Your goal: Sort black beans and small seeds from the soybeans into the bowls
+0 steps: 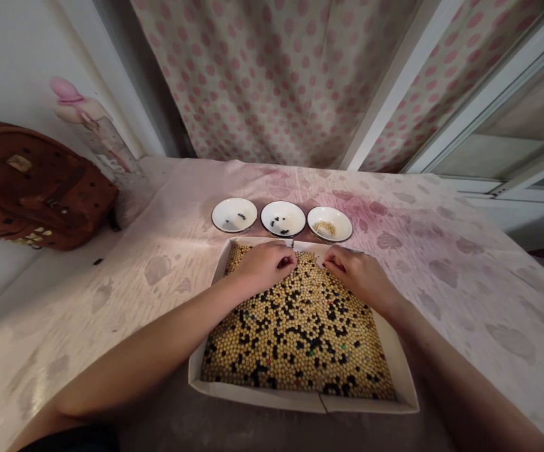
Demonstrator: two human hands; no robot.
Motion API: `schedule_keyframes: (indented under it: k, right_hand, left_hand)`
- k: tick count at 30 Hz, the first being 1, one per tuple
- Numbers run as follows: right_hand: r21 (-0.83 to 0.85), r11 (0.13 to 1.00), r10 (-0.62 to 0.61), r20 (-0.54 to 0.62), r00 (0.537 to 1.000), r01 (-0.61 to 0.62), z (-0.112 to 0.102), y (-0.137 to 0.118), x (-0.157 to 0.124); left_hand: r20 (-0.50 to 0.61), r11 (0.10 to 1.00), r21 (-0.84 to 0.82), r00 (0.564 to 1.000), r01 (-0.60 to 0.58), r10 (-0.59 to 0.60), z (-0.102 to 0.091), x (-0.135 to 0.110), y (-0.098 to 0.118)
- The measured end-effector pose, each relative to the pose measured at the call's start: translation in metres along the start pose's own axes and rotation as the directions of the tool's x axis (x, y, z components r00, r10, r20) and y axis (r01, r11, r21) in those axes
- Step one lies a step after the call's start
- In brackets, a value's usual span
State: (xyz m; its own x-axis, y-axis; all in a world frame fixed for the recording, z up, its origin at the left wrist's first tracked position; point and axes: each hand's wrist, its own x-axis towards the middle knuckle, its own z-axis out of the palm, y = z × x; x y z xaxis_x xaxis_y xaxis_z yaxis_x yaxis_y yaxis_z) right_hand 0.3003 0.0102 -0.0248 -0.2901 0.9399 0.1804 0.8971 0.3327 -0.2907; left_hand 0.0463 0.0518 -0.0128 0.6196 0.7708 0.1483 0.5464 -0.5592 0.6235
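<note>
A shallow white cardboard tray sits at the front of the table, filled with a single layer of yellow soybeans mixed with black beans and a few coloured beads. My left hand rests at the tray's far edge, fingers curled down into the beans. My right hand lies close beside it, also curled at the far edge. Fingertips are hidden, so any bean held cannot be seen. Just beyond them stand three white bowls in a row: the left bowl and middle bowl hold a few black beans, the right bowl yellow beans.
A pink-and-white leaf-patterned cloth covers the table. A brown studded backpack lies at the left, beside a pink-topped object against the wall. A polka-dot curtain hangs behind, and a white window frame stands at the right.
</note>
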Motion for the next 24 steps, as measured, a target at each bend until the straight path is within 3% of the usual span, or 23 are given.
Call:
schedule_keyframes:
  k: [7, 11, 15, 24]
  right_hand:
    - [-0.033, 0.999, -0.022, -0.048, 0.999, 0.02, 0.0, -0.003, -0.001]
    - [0.026, 1.0, 0.014, -0.202, 0.979, -0.009, -0.003, -0.006, 0.001]
    - [0.062, 0.987, 0.158, -0.372, 0.915, -0.146, -0.004, 0.003, 0.012]
    - [0.155, 0.968, 0.246, -0.413, 0.877, -0.198, -0.005, 0.015, 0.018]
  left_hand:
    - [0.001, 1.0, -0.001, 1.0, -0.006, 0.006, 0.001, 0.0, -0.001]
    - [-0.007, 1.0, -0.009, 1.0, -0.017, 0.017, 0.003, 0.0, -0.003]
    - [-0.008, 1.0, -0.017, 1.0, -0.025, 0.025, 0.003, 0.0, -0.005]
    - [-0.018, 1.0, -0.009, 1.0, -0.024, 0.024, 0.002, -0.002, -0.002]
